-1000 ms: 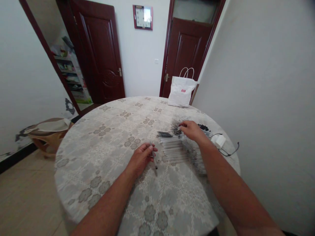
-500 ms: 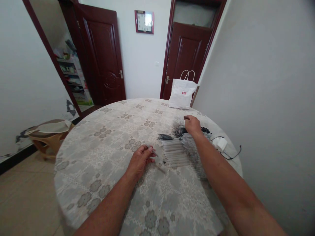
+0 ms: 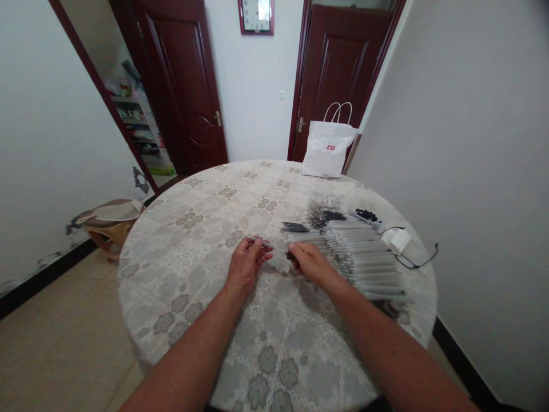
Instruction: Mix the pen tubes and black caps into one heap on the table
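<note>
Tube (image 3: 269,246) sits above the worktop (image 3: 206,213), inward of the right-edge tube stack (image 3: 360,243): left hand (image 3: 246,263) fingers grip it; right hand (image 3: 311,263) fingers pinch its end. Step appears to be end-fitting; next move calls for straight alignment.

Location: a home, by appearance. Evidence: round desk (image 3: 171,274) under flower-patterned cloth (image 3: 240,355), dark-red panelled doors (image 3: 184,74), framed wall clock (image 3: 257,17), tiled floor (image 3: 60,337), stocked shelves (image 3: 135,121) at left, pale walls (image 3: 472,143).

There are two hands (image 3: 244,266), two doors (image 3: 182,74), one table (image 3: 231,214), one bag (image 3: 326,153), one clock (image 3: 257,17) and uncountable tubes (image 3: 371,252).
</note>
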{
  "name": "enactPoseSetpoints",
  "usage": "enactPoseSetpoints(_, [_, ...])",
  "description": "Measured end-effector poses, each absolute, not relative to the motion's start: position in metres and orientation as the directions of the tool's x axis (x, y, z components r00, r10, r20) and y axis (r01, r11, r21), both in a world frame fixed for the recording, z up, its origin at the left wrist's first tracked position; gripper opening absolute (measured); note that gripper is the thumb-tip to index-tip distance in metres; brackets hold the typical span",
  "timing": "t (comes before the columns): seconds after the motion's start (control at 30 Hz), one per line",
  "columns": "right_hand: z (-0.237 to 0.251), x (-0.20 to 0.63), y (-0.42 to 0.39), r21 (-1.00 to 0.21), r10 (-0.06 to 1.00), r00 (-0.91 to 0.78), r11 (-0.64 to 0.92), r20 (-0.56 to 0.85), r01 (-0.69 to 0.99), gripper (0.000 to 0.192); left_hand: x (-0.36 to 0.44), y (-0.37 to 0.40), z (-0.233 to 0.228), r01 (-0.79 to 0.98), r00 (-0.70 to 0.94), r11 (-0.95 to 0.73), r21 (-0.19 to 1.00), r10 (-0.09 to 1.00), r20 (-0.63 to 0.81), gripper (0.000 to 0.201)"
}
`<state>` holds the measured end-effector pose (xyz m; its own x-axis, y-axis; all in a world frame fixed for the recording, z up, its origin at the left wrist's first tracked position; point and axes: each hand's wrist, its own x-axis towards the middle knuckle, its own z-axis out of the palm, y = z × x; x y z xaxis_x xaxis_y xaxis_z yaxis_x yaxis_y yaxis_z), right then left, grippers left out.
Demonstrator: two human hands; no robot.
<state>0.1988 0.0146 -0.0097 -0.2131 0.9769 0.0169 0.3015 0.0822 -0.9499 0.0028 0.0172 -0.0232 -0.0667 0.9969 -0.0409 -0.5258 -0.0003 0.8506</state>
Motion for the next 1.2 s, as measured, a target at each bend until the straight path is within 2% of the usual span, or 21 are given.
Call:
enactPoseSetpoints(0.27, [-0.0085,0.1890,0.0109,-0.994,0.983,-0.165,-0.073,-0.086,0.085,0.044,0.0000,0.0203,-0.0243,-0.529,-0.100,0.001,0.849,0.993,-0.064,0.047])
enactPoseSetpoints(0.43, [-0.0090,0.1904,0.0126,-0.987,0.992,-0.126,0.042,0.022,0.155,0.028,-0.0012,0.0212,-0.0264,-0.516,-0.109,0.009,0.857,0.991,-0.075,0.043])
enactPoseSetpoints(0.5, [-0.0093,0.1908,0.0126,-0.986,0.992,-0.113,0.068,0.051,0.150,0.029,-0.0010,0.0216,-0.0273,-0.516,-0.112,0.004,0.857,0.991,-0.072,0.043])
enactPoseSetpoints(0.7, [-0.0159,0.1903,0.0148,-0.995,0.990,-0.137,-0.010,-0.023,0.099,0.051,-0.0003,0.0223,-0.0301,-0.486,-0.110,-0.013,0.874,0.993,-0.046,0.045])
enactPoseSetpoints(0.8, [-0.0171,0.1910,0.0167,-0.985,0.990,-0.142,0.049,0.025,0.164,0.041,-0.0006,0.0216,-0.0293,-0.471,-0.117,-0.011,0.882,0.992,-0.051,0.044])
enactPoseSetpoints(0.9, [-0.0141,0.1914,0.0161,-0.986,0.990,-0.128,0.083,0.065,0.145,0.029,-0.0006,0.0215,-0.0283,-0.474,-0.136,-0.021,0.881,0.989,-0.050,0.044])
enactPoseSetpoints(1.03, [-0.0124,0.1909,0.0141,-0.998,0.993,-0.118,0.010,0.002,0.065,0.037,0.0001,0.0221,-0.0284,-0.481,-0.141,-0.023,0.876,0.989,-0.051,0.045])
enactPoseSetpoints(1.13, [-0.0154,0.1910,0.0154,-0.996,0.985,-0.165,-0.029,-0.043,0.087,0.047,0.0005,0.0219,-0.0281,-0.472,-0.139,-0.021,0.882,0.989,-0.051,0.046])
enactPoseSetpoints(1.2, [-0.0171,0.1916,0.0171,-0.992,0.984,-0.180,0.006,-0.017,0.128,0.040,0.0001,0.0215,-0.0274,-0.469,-0.141,-0.021,0.883,0.989,-0.052,0.045])
